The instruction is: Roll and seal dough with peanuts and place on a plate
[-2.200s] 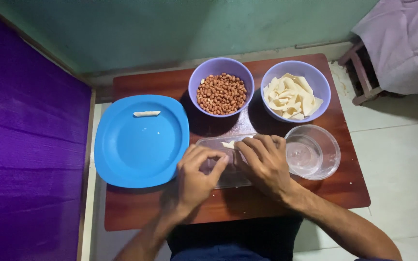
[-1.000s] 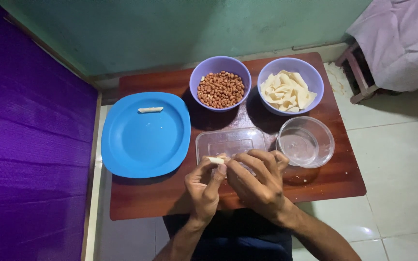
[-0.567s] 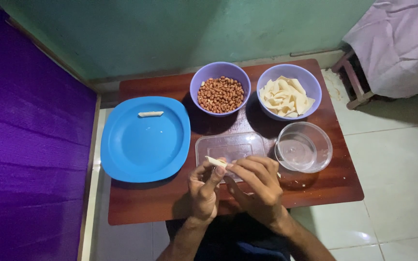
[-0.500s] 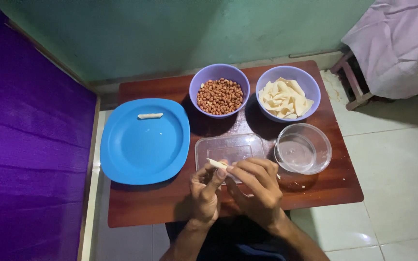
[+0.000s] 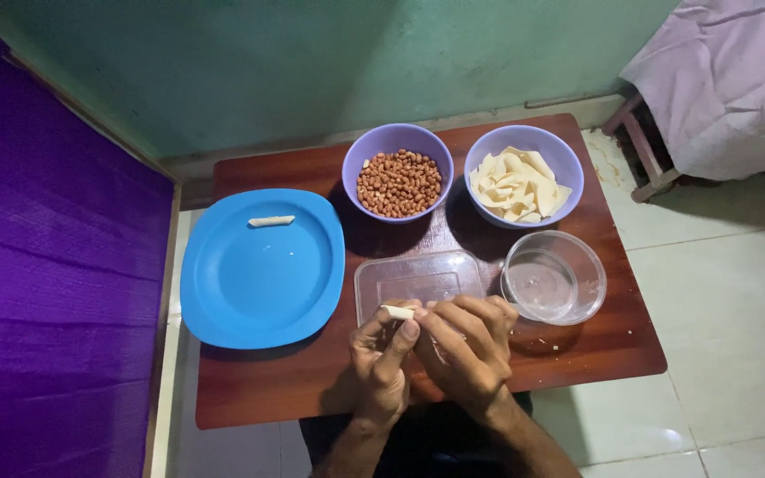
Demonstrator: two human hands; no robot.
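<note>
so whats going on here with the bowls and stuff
A person sits at a small wooden table, both hands together over a clear plastic tray. The left hand and right hand hold a small pale roll. One finished roll lies on the blue plate. Behind are a bowl of peanuts, a bowl of pale wrappers and a clear bowl.

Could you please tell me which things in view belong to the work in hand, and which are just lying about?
In use:
left hand and right hand pinching a pale roll
clear tray
bowl of peanuts
bowl of pale wrappers
blue plate with a finished roll
clear bowl

Lying about:
cloth-covered stool
</note>
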